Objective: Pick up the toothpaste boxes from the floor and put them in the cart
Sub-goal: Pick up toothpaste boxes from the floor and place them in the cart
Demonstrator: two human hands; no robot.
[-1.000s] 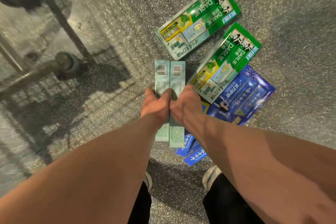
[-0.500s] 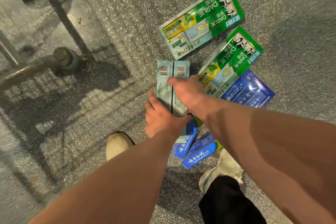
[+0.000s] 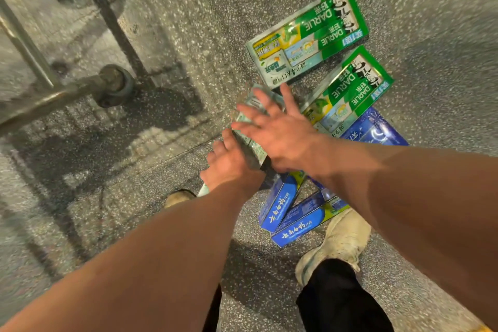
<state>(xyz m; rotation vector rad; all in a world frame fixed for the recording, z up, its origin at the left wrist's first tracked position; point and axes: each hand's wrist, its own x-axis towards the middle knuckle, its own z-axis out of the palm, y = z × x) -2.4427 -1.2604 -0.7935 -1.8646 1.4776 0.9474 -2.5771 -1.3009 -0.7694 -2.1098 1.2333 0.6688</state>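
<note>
The two pale toothpaste boxes [image 3: 253, 147] sit side by side, tilted, low over the floor [image 3: 188, 21]. The left hand [image 3: 231, 164] grips their near half, fingers curled round the long edge. The right hand [image 3: 277, 129] lies over them, fingers straight and spread, holding nothing. Expect light, stiff, smooth cardboard that may slide apart, so clamp across both long sides at mid-length. Green boxes [image 3: 310, 35] and blue boxes [image 3: 280, 202] lie just beside. A cart wheel [image 3: 116, 86] stands left.

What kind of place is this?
Probably a shop or stockroom, not certain. Cues: speckled hard floor, a metal cart frame with a wheel, and retail green boxes and blue boxes of toothpaste on the floor. The left hand grips pale boxes.
</note>
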